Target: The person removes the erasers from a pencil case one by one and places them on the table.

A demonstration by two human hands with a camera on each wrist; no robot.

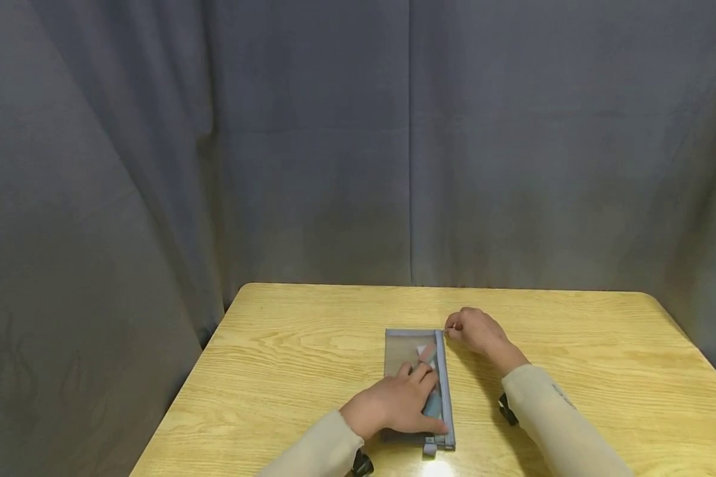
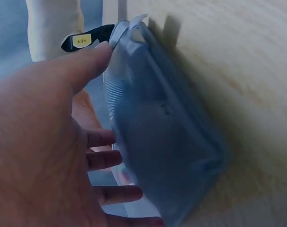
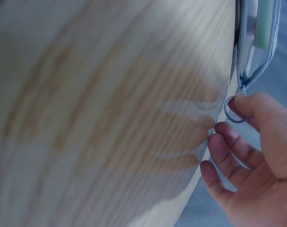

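Note:
A grey-blue see-through zipper pouch (image 1: 398, 361) lies lengthwise on the table, its zipper edge to the right. My left hand (image 1: 402, 403) rests on its near half with fingers spread, the thumb at the zipper edge. At the pouch's far right corner, my right hand (image 1: 477, 330) pinches the zipper pull's ring (image 3: 226, 111) between thumb and index finger. From the slider the two zipper edges spread apart in the right wrist view. Inside, a pale green item (image 3: 263, 26) shows there, and a pink and white item (image 1: 427, 352) in the head view; the left hand partly covers the contents.
The wooden table (image 1: 298, 344) has rounded far corners. Grey curtains (image 1: 334, 165) hang behind it and at the sides. A small fabric tab (image 1: 429, 450) sticks out at the pouch's near end. Each wrist carries a black strap (image 1: 362, 462).

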